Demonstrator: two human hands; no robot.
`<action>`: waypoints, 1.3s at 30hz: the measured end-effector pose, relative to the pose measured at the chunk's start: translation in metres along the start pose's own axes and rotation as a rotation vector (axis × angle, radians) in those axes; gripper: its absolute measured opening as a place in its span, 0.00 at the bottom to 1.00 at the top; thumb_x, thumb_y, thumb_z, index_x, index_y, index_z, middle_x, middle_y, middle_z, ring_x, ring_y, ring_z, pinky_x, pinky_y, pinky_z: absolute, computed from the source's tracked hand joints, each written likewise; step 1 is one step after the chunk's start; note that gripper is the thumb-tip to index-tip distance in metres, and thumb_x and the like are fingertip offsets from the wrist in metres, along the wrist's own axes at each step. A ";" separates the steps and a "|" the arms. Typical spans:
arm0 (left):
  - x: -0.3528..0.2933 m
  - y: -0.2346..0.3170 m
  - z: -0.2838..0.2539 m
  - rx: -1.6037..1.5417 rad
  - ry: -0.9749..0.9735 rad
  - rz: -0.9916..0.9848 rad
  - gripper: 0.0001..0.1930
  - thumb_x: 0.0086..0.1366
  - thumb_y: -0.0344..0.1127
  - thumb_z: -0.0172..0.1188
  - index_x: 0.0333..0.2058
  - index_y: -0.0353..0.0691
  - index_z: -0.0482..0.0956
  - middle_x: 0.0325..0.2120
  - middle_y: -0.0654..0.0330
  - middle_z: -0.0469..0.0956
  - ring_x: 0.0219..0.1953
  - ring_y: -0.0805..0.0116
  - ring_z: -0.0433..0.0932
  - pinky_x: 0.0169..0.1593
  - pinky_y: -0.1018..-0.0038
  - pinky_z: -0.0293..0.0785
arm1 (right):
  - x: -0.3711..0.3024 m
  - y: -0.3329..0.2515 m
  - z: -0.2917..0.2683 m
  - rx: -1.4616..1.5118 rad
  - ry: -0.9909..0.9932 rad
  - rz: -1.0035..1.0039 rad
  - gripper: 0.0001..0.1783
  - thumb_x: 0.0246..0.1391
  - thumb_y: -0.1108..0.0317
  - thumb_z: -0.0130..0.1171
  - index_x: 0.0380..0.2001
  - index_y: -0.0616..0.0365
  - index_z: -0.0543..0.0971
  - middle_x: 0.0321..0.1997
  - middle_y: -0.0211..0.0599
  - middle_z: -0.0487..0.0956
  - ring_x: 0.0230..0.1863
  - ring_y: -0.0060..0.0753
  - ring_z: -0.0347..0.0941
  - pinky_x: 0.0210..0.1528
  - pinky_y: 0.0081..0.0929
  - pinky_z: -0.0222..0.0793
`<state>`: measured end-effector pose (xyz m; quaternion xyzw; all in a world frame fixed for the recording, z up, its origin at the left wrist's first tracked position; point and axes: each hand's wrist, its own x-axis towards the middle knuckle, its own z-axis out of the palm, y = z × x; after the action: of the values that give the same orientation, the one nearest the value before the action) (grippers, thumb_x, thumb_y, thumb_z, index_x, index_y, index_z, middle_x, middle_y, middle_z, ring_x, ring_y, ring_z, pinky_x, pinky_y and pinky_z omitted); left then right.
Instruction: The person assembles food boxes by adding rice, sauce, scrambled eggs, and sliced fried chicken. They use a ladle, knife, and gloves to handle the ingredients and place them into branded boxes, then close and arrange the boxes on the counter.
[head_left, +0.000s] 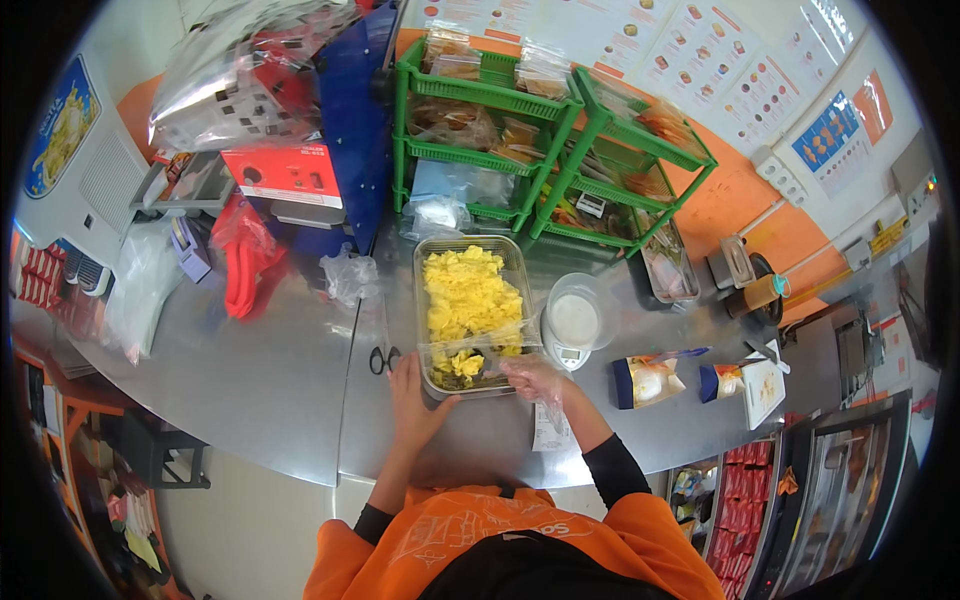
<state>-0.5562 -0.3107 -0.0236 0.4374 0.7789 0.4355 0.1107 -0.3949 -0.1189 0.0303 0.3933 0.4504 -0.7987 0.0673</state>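
A clear rectangular tray (529,290) of yellow scrambled egg (466,295) stands before me on the metal table. Clear film lies across its near part, where a smaller clump of egg sits against a dark patch. My left hand (412,402) grips the tray's near left corner, thumb along the front and fingers up the side. In a clear plastic glove, my right hand (540,380) is closed over the near right corner; what its fingers hold is hard to make out. A white kitchen scale (568,355) bearing a clear round bowl (577,315) stands just right of the tray.
Black scissors (383,360) lie left of the tray, near a crumpled plastic bag (350,276). Green tiered racks (480,125) stand behind. To the right are two open cartons (648,382) and a white cutting board (764,390). A red sealing machine (285,177) stands back left.
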 end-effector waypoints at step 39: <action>-0.080 0.412 0.529 0.155 -0.697 0.032 0.36 0.65 0.49 0.44 0.64 0.32 0.46 0.29 0.42 0.80 0.34 0.43 0.79 0.40 0.53 0.73 | -0.326 0.231 -0.412 0.079 1.427 -0.431 0.14 0.59 0.58 0.56 0.42 0.55 0.79 0.26 0.31 0.74 0.21 0.22 0.67 0.23 0.20 0.61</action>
<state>0.0254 0.0325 -0.0360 0.5788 0.7184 0.2013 0.3292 0.1679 -0.0160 -0.0166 0.7211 0.4228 -0.3605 -0.4138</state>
